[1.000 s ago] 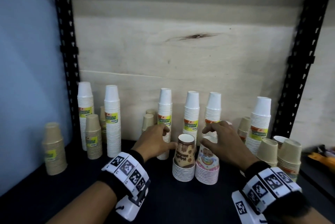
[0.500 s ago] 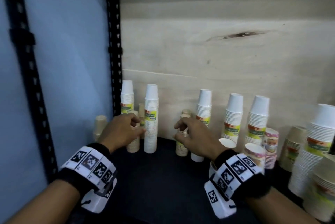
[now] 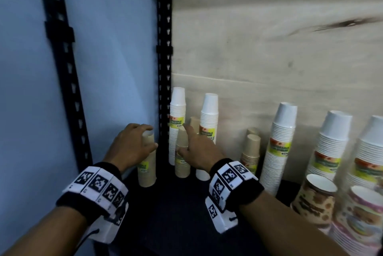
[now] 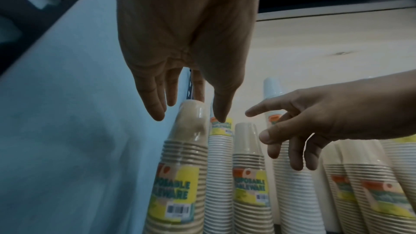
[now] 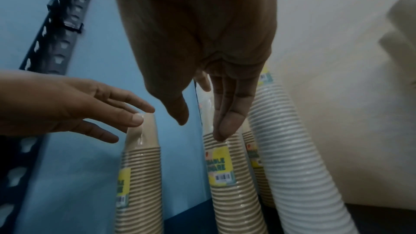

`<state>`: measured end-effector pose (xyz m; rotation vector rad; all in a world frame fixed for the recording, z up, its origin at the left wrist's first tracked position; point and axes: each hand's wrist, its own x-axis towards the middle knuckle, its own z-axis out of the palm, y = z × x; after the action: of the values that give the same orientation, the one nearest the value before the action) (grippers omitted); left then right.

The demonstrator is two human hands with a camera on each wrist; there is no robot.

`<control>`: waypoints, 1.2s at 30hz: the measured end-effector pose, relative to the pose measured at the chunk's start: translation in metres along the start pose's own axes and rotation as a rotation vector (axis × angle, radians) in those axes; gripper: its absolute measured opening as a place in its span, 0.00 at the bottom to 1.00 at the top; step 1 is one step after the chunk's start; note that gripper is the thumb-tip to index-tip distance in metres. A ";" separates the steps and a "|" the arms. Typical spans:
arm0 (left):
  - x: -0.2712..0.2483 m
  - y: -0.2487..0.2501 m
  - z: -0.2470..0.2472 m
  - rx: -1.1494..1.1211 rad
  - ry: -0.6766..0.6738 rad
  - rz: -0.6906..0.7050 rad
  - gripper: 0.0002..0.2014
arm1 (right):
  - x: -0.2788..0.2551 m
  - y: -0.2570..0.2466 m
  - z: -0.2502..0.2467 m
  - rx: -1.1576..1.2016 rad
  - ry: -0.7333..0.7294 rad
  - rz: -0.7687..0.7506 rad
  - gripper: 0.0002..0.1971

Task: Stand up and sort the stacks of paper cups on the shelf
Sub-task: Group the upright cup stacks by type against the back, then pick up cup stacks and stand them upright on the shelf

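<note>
Wrapped stacks of paper cups stand upside down on the dark shelf (image 3: 165, 210). My left hand (image 3: 152, 138) hovers over the top of the leftmost brown stack (image 3: 147, 172), fingers straight on one side and thumb on the other, thumb tip touching the top cup (image 4: 191, 118). My right hand (image 3: 184, 140) reaches over a second brown stack (image 3: 182, 164) with fingers straight and spread; in the right wrist view its fingertips (image 5: 221, 131) hang in front of that stack (image 5: 227, 184). Neither hand grips anything. Tall white stacks (image 3: 177, 110) (image 3: 209, 114) stand just behind.
A black slotted upright (image 3: 163, 48) and a blue side wall (image 3: 114, 69) close off the left end. More white stacks (image 3: 277, 148), small brown stacks (image 3: 250, 152) and printed cups (image 3: 315, 199) crowd the right. A plywood panel backs the shelf.
Both hands have left the printed cups and moved left along the shelf to the brown stacks at the left end. The head view has swung left with them.
</note>
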<state>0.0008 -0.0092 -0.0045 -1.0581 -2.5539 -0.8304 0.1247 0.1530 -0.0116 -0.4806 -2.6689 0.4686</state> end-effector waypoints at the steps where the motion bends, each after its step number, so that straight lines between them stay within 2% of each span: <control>1: 0.000 -0.002 0.001 0.003 -0.004 -0.002 0.26 | 0.004 0.000 0.004 -0.001 0.008 0.010 0.40; 7: -0.001 -0.014 0.008 -0.036 -0.040 -0.017 0.24 | 0.011 0.006 0.023 0.039 0.020 0.030 0.37; 12: -0.007 -0.017 0.015 -0.109 -0.049 -0.053 0.27 | 0.004 0.005 0.024 0.075 0.102 -0.002 0.29; 18: -0.017 -0.016 0.011 -0.129 -0.059 -0.047 0.26 | -0.005 -0.001 0.021 0.001 0.206 -0.029 0.21; 21: -0.022 -0.011 0.007 -0.132 -0.060 -0.044 0.28 | -0.011 -0.004 0.014 0.062 0.195 -0.065 0.18; 24: -0.029 -0.001 0.007 -0.130 -0.097 -0.046 0.34 | -0.024 -0.002 0.004 0.092 0.177 -0.053 0.17; 29: -0.036 0.031 0.012 -0.175 -0.162 0.007 0.25 | -0.056 0.014 -0.021 0.045 0.157 -0.006 0.17; 36: -0.050 0.094 0.033 -0.281 -0.305 0.150 0.28 | -0.115 0.043 -0.074 -0.164 0.134 0.105 0.18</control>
<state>0.1017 0.0357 -0.0138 -1.5481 -2.6044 -1.0825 0.2676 0.1650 0.0004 -0.6784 -2.5724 0.2388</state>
